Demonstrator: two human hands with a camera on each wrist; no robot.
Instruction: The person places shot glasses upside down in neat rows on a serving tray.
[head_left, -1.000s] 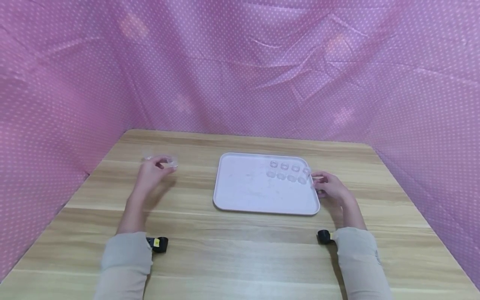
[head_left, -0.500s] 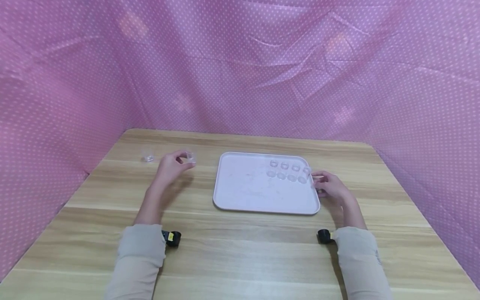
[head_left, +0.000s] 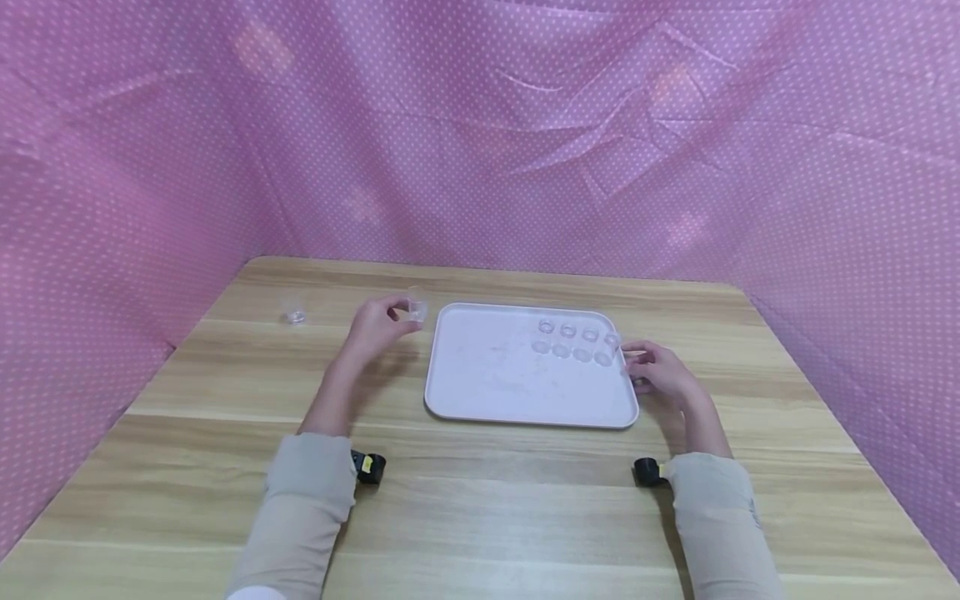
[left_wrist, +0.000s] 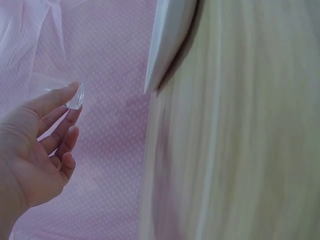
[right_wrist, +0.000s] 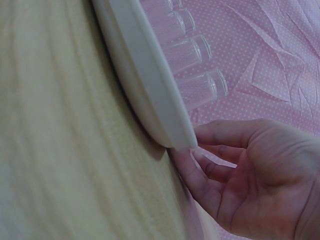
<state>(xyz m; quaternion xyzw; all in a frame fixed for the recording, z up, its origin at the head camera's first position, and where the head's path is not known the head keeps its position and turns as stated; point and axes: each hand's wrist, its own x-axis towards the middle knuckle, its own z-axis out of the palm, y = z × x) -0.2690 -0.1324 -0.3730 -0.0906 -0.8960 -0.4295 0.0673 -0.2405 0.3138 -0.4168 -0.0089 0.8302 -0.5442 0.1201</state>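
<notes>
A clear glass (head_left: 417, 307) with a thick base is pinched between the thumb and fingers of my left hand (head_left: 375, 327). It is held base down above the table, just left of the white tray (head_left: 487, 392). In the left wrist view the glass (left_wrist: 76, 97) shows its thick base beyond the thumb tip. My right hand (head_left: 660, 371) pinches the tray's right edge; the right wrist view shows its thumb and a finger on either side of the rim (right_wrist: 187, 132). Several clear glasses (right_wrist: 200, 87) stand in a row on the tray, thick bases up.
Another clear glass (head_left: 296, 317) stands at the far left of the wooden table (head_left: 480, 500). Pink dotted cloth (head_left: 480, 150) hangs behind the table and along both sides.
My left hand has carried its glass rightward from the table's left side to near the tray. The right hand and the tray have stayed in place.
</notes>
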